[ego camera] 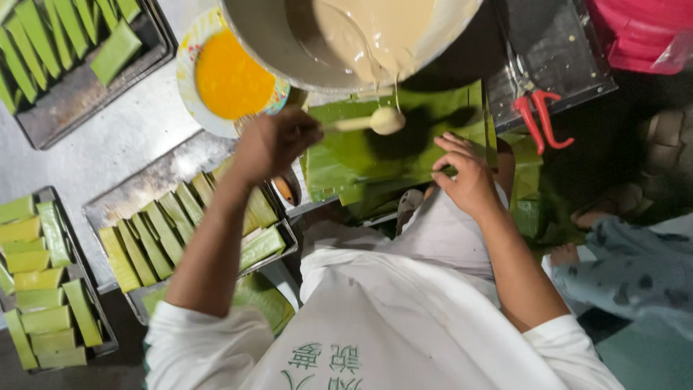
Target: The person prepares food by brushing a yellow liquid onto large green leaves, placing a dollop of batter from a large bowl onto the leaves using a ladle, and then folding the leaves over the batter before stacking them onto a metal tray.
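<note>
The fingers of the left hand (273, 144) are curled tight round the handle of a spoon (375, 121), whose rounded bowl, coated in pale batter, hangs just over a sheet of green banana leaf (361, 155). A thin thread of batter runs down to the spoon from the big metal bowl (267, 36) above it, which is tilted and part full of the same beige mix.

The right hand (462, 177) lies on the leaf's near right part, fingers spread and slightly bent, the tips pressing the leaf flat; it pinches nothing.

The leaf sits on top of a stack of more leaves between the two hands, right in front of the person's white apron (404, 318).

Just beyond the left hand stands a patterned plate (189, 50) holding a bright orange-yellow filling. Under the left forearm a metal tray (108, 206) carries a row of folded green leaf parcels (155, 245), laid side by side. Two more trays of such parcels sit on the steel counter (137, 123), one at the far left corner and one at the near left edge. A pair of red-handled scissors (538, 119) rests on a dark tray well to the right.
</note>
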